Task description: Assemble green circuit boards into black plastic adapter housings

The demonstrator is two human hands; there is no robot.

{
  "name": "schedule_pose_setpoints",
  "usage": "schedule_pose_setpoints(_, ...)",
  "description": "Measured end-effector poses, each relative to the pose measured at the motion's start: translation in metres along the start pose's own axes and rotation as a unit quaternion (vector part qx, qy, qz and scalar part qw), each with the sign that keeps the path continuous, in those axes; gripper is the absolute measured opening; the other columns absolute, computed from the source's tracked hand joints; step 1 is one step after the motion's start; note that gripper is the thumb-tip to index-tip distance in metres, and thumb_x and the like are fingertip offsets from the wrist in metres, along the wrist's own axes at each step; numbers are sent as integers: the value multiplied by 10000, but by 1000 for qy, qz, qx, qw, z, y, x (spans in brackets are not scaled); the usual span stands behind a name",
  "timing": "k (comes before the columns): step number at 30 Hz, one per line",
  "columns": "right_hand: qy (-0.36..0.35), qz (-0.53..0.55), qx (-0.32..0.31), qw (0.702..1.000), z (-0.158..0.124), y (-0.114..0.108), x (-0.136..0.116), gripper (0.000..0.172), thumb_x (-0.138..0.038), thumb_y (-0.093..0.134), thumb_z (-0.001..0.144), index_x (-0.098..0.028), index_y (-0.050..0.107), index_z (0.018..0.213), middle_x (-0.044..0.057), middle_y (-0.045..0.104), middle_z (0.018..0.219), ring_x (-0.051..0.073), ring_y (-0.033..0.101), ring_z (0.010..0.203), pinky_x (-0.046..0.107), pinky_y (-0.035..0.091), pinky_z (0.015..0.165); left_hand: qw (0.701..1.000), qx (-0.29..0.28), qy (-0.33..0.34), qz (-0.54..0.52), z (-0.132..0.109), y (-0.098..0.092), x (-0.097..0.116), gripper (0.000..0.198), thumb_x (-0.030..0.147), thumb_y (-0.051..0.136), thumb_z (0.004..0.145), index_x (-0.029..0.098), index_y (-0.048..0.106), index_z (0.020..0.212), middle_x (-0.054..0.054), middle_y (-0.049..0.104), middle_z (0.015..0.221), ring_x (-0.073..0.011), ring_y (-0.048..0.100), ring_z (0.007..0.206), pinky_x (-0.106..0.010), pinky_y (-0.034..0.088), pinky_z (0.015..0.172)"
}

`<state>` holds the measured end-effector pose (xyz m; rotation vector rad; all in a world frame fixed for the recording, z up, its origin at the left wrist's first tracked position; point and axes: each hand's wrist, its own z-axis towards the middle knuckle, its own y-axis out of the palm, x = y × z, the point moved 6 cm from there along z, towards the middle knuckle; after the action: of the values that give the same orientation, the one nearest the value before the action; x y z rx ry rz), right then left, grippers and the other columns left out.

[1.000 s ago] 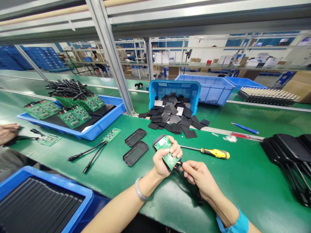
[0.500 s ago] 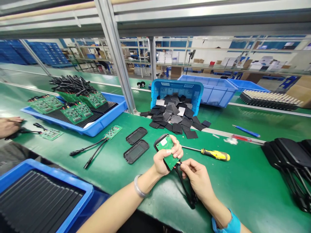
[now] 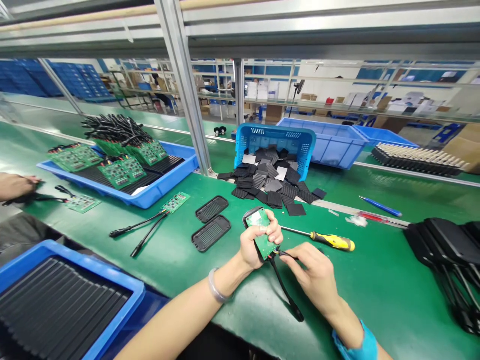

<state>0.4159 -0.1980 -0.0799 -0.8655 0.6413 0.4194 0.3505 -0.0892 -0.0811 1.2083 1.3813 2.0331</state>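
Observation:
My left hand (image 3: 255, 243) grips a green circuit board (image 3: 262, 235) seated in a black oval housing, held just above the green table. My right hand (image 3: 312, 272) pinches the black cable (image 3: 284, 290) where its wires join the board's lower edge. The cable trails down toward me onto the table. A yellow-handled screwdriver (image 3: 325, 240) lies just beyond my right hand. Two black ribbed covers (image 3: 210, 224) lie to the left of my left hand.
A tipped blue basket (image 3: 277, 142) spills several black pads (image 3: 270, 184) behind. A blue tray (image 3: 157, 187) of green boards and cables sits at left, a loose board with cable (image 3: 173, 203) beside it. Another person's hand (image 3: 17, 185) works far left. Black housings (image 3: 446, 240) pile at right.
My right hand has shifted its pinch on the cable beside the board, and the cable's loose end now lies straighter on the table. The view has drifted slightly.

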Motion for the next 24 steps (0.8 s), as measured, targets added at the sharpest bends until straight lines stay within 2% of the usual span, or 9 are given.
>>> schedule_pose_setpoints(2,-106,-95,50,989,-3,-6,-11,128,-269,638,864,-168,706,823,28,694,722,151,577,653,292,394,647,998,31,-6,-51,0,-5,-5,216,173,605,630,150,539,834,50,334,598,-75,315,520,-220,279,549)
schedule_pose_setpoints(3,-118,-108,58,985,-5,-6,-13,105,-250,641,863,-170,706,839,23,699,726,148,583,652,289,394,647,996,43,-9,-74,-1,-6,-6,209,167,597,636,147,539,836,51,329,602,-72,316,519,-214,282,549)
schedule_pose_setpoints(5,-71,-73,45,994,-4,-3,-7,120,-260,635,868,-176,701,813,12,692,710,137,587,637,269,408,635,994,49,-7,-99,-2,-6,-7,207,160,588,641,142,542,842,51,327,607,-70,319,519,-208,287,547)
schedule_pose_setpoints(8,67,41,-20,997,-1,7,7,189,-340,636,854,-194,705,756,3,678,695,131,571,608,246,420,595,995,36,4,-98,-2,-4,-3,209,159,588,640,141,544,844,48,332,608,-72,317,519,-212,291,546)
schedule_pose_setpoints(13,237,193,-72,949,0,14,16,282,-458,675,748,-182,666,689,-6,612,623,126,472,556,252,378,547,997,19,10,-69,-1,-1,0,221,177,596,639,150,540,851,46,327,609,-77,311,524,-224,282,553)
schedule_pose_setpoints(16,284,233,-60,928,-3,17,19,325,-479,712,688,-170,625,635,-8,587,600,125,451,565,261,359,564,998,26,19,-56,-2,-1,-2,222,183,598,631,151,531,840,48,316,608,-73,296,520,-226,269,550)
schedule_pose_setpoints(20,311,266,-41,911,-6,21,20,381,-511,723,674,-160,596,598,-21,534,550,114,422,552,259,337,567,998,36,35,-43,-3,1,-2,245,195,607,610,163,514,835,53,297,609,-71,277,523,-231,263,552)
schedule_pose_setpoints(24,339,358,-56,868,-10,29,12,414,-528,730,683,-160,567,586,-23,530,531,107,436,540,245,355,561,998,18,45,-28,-6,10,2,254,229,622,607,170,503,824,58,275,607,-71,247,520,-236,256,546)
